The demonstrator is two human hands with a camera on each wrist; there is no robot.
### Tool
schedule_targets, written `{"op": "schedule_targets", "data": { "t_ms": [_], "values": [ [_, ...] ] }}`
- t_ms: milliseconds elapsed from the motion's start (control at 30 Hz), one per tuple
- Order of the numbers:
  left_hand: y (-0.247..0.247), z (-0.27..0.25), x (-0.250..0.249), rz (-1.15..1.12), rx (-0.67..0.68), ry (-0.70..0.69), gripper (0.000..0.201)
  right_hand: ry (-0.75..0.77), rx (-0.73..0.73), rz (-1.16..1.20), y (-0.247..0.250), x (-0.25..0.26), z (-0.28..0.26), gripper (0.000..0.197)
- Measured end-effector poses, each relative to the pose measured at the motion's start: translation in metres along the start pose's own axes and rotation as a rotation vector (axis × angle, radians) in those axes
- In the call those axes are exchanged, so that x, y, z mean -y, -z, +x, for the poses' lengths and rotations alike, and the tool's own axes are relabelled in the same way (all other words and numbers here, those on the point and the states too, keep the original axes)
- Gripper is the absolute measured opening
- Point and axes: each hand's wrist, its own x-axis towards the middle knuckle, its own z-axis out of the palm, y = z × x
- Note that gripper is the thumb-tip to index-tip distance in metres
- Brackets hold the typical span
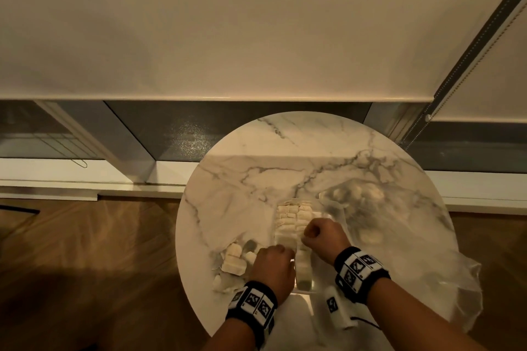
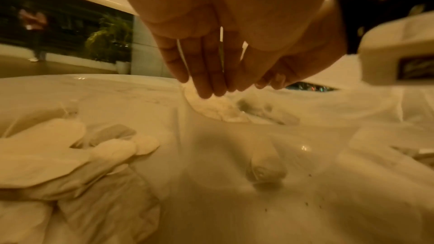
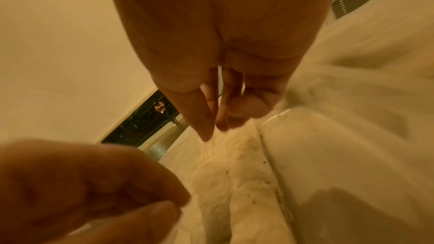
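Two rows of pale tea bags (image 1: pixel 293 214) stand in a clear plastic box (image 3: pixel 270 136) on a round marble table (image 1: pixel 256 151). My right hand (image 1: pixel 322 234) is over the right row. Its thumb and fingertips (image 3: pixel 209 127) are pressed together at the top of a tea bag (image 3: pixel 225 147). My left hand (image 1: pixel 273 263) is at the near end of the left row. Its fingers (image 2: pixel 209 84) point straight down and touch a tea bag (image 2: pixel 216 107), with the thumb close by. I cannot tell whether it pinches the bag.
Loose tea bags (image 1: pixel 233 262) lie in a heap left of the box, on thin clear plastic. A crumpled clear bag (image 1: pixel 456 279) with more tea bags (image 1: pixel 356 196) covers the table's right side. Behind the table are a window, a lowered blind (image 1: pixel 256 37) and its bead chain (image 1: pixel 456 65).
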Motion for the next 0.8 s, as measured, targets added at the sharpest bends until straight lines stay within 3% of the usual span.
{"op": "schedule_targets", "data": {
  "t_ms": [100, 233, 433, 800],
  "values": [
    [-0.004, 0.005, -0.012, 0.280, 0.126, 0.006, 0.039, -0.038, 0.250, -0.085, 0.002, -0.011, -0.020, 0.013],
    [-0.013, 0.007, -0.016, 0.369, 0.205, 0.015, 0.048, -0.023, 0.451, -0.151, -0.018, -0.019, -0.033, 0.009],
    [-0.023, 0.008, -0.010, 0.311, 0.249, 0.049, 0.049, -0.049, 0.486, -0.136, -0.035, -0.023, -0.034, 0.023],
    [-0.014, 0.004, -0.015, 0.227, 0.215, 0.064, 0.043, -0.033, 0.402, -0.176, -0.033, -0.025, -0.034, 0.021]
  ]
}}
